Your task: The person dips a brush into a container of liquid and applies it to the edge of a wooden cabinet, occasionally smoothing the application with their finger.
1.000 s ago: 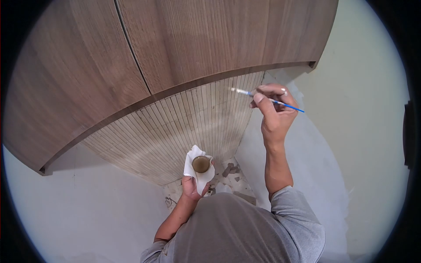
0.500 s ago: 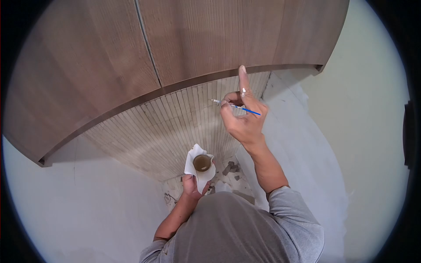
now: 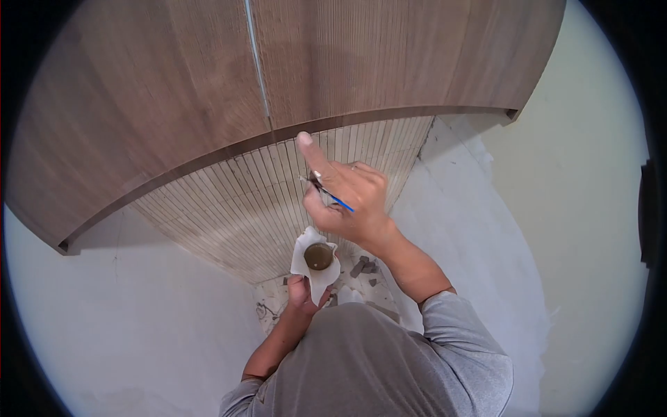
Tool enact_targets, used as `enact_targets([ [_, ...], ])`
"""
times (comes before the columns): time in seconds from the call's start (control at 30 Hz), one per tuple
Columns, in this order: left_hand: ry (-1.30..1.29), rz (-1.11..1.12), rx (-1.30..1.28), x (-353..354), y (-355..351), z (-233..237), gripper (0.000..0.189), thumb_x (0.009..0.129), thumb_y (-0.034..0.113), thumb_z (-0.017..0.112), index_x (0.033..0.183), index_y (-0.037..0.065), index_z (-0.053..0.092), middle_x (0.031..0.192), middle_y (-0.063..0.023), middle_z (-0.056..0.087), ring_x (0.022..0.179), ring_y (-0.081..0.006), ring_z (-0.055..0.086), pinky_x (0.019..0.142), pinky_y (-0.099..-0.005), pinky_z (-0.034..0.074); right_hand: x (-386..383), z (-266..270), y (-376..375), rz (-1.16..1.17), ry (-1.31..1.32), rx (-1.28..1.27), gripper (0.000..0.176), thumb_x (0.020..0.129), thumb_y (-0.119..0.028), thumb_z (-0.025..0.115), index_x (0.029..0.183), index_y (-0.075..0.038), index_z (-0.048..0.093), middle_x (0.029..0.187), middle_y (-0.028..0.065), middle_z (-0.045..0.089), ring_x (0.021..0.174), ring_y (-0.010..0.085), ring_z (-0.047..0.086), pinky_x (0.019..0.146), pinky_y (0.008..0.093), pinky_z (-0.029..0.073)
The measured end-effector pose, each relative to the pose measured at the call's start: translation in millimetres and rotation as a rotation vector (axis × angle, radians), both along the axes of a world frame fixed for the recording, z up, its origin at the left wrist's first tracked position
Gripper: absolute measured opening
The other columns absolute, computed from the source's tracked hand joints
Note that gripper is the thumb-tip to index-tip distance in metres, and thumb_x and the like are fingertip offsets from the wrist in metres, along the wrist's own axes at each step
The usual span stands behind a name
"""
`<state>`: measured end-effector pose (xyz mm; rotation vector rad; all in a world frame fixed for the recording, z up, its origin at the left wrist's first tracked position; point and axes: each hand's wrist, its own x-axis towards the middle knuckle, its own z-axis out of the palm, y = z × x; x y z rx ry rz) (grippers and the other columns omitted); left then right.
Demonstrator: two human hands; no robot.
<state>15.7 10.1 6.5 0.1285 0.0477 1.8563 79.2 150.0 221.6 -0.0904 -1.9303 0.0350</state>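
Right hand point(image 3: 356, 200) pinching blue-handled brush point(image 3: 343, 203), forefinger point(image 3: 310, 149) extended

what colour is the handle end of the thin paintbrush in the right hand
The thin paintbrush's handle end is blue, best seen in the head view.

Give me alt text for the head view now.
The right hand holds a slim blue-handled brush in front of a ribbed wall under wood-grain cabinetry; the left hand holds a cup of brownish liquid and white paper.
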Motion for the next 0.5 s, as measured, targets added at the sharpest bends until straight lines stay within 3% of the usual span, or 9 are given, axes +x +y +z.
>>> enact_targets([
  [0.07,0.0,-0.011,0.022,-1.7,0.2,-1.4,0.06,0.093,0.026,0.055,0.15,0.012,0.04,0.144,-0.0136,0.051,0.129,-0.0345,0.054,0.111,-0.0469,0.045,2.9,-2.4,1.8,0.066,0.072,-0.043,0.078,0.062,-0.001,0.065,0.139,0.001,0.057,0.063,0.0046,0.064,0.05,0.0165,0.061,0.057,0.0262,0.052],
  [0.27,-0.005,-0.015,0.056,-2.6,2.1,-1.0,0.074,0.082,0.02,0.066,0.151,0.012,0.038,0.145,-0.0138,0.051,0.132,-0.0356,0.052,0.114,-0.0478,0.042,25.0,-7.7,18.2,-0.022,0.176,-0.303,0.082,0.067,-0.001,0.065,0.147,0.001,0.046,0.064,0.0053,0.066,0.054,0.0136,0.063,0.061,0.0252,0.053],
  [0.37,-0.035,-0.076,0.112,-6.3,2.6,-4.1,0.076,0.081,0.017,0.068,0.151,0.012,0.038,0.145,-0.014,0.051,0.132,-0.0363,0.051,0.114,-0.0485,0.042,16.0,-8.1,21.7,0.009,0.206,-0.336,0.085,0.067,-0.001,0.065,0.149,0.002,0.043,0.064,0.0046,0.065,0.054,0.0123,0.063,0.061,0.0253,0.053],
  [0.5,-0.05,-0.078,0.114,-6.6,3.2,-2.1,0.076,0.081,0.016,0.068,0.151,0.013,0.038,0.144,-0.0143,0.051,0.133,-0.0368,0.051,0.112,-0.0488,0.045,3.3,-6.4,14.7,0.023,0.129,-0.184,0.083,0.066,-0.002,0.065,0.147,0.001,0.047,0.064,0.0041,0.066,0.052,0.0148,0.062,0.059,0.0268,0.053],
])
